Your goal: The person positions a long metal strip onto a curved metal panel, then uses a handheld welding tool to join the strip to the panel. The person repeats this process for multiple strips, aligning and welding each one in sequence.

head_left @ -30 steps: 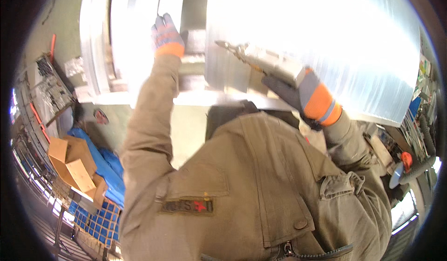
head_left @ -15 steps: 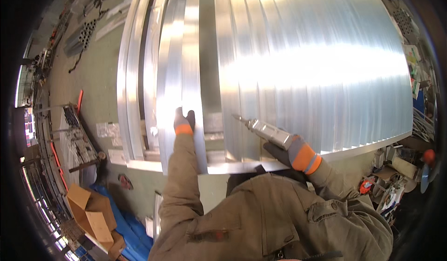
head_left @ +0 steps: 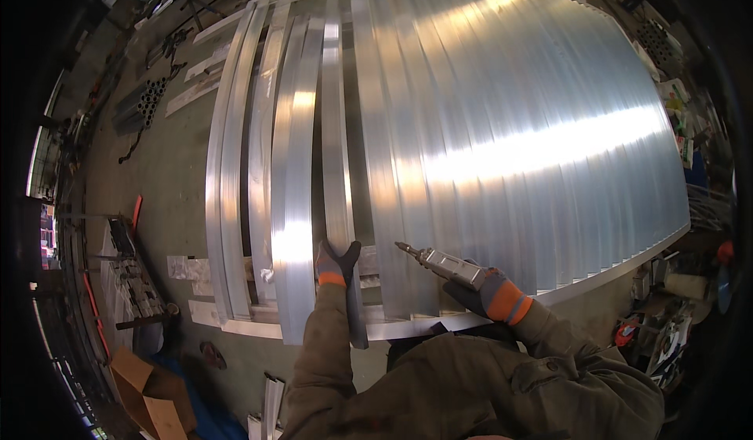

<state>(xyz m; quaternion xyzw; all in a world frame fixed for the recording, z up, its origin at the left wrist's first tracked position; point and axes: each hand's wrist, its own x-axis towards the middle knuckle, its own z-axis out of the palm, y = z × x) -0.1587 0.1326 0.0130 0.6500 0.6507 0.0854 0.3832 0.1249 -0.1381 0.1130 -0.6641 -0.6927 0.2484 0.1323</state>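
Along the near edge of a slatted metal panel (head_left: 549, 212), the right hand (head_left: 502, 296) is wrapped round a silvery handheld tool (head_left: 453, 268), tip pointing left and away. Off to its left, the left hand (head_left: 336, 266) clasps a narrow metal strip (head_left: 336, 165) close to its near end; beyond the hand the strip stretches away between the panel and a wider strip (head_left: 294, 205).

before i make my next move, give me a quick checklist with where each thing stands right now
1. Left hand on the narrow metal strip: ok, thumb and fingers straddle it.
2. Right hand holding the handheld tool: ok.
3. Tool tip apart from the strip: ok, it points over the metal slats.
4. Strip's near end within the frame's front edge: not ok, it overhangs.
5. Both hands gloved: ok.
6. Tool switched off: cannot tell.
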